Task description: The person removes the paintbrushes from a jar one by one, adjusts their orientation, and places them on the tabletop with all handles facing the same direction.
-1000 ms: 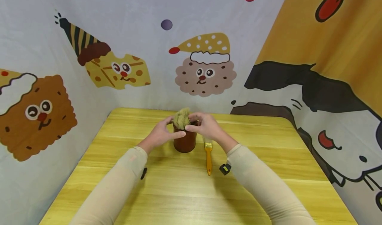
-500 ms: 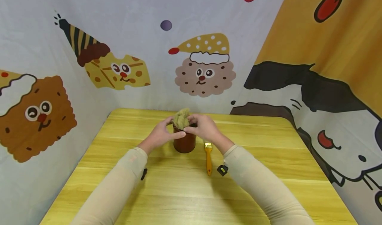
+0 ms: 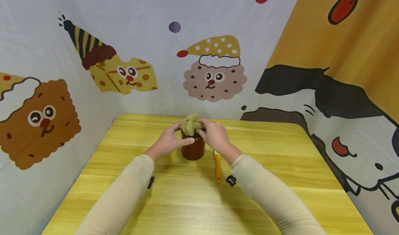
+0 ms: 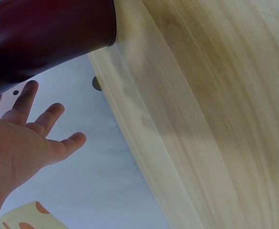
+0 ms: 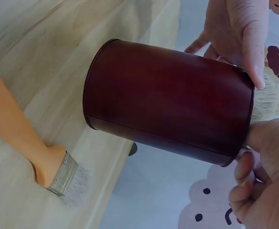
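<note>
On the left, the left hand [image 3: 168, 140] stands wide, fingers spread and thumb along the rim of a dark red cylindrical cup [image 3: 193, 151], upright on the far part of the desk [image 3: 184, 200]. A tan fibrous tuft [image 3: 188, 124] sticks out of its mouth. The right hand [image 3: 216, 135], fingers curled, seems to pinch the tuft's right edge, though its fingertips are partly hidden. Right of the cup lies an orange-handled flat paintbrush [image 3: 218, 169], handle pointing near.
</note>
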`<state>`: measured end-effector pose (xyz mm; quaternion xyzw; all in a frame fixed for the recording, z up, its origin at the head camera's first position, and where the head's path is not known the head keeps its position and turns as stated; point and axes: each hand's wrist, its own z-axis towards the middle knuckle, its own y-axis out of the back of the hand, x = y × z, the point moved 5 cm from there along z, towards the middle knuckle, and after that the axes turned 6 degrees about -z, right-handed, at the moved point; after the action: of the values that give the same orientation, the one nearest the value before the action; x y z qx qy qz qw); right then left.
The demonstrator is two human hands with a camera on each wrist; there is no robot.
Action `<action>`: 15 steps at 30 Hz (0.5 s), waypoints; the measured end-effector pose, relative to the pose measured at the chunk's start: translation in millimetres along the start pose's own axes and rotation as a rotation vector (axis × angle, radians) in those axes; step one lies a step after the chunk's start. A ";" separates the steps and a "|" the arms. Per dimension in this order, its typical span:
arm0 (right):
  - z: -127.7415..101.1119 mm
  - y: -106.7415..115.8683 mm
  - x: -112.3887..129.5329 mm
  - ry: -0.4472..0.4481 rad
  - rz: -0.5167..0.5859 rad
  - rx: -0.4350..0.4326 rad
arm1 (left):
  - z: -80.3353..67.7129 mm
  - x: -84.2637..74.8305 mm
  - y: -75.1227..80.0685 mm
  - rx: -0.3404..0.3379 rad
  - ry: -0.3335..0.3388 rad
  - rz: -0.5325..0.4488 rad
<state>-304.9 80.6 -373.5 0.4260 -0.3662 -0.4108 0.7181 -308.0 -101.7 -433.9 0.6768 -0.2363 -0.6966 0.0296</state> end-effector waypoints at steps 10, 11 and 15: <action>-0.6 31.8 6.4 0.104 0.018 -0.188 | 0.0 1.3 -0.4 -0.006 -0.007 0.009; 0.0 36.9 6.6 0.114 0.028 -0.208 | 0.3 1.6 -0.4 -0.007 -0.006 0.013; 3.2 61.7 4.6 0.138 0.114 -0.296 | 0.8 3.1 -0.4 -0.011 0.004 0.035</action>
<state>-288.8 94.0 -315.2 0.3215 -0.2749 -0.3887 0.8185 -309.0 -102.3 -436.9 0.6737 -0.2443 -0.6960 0.0461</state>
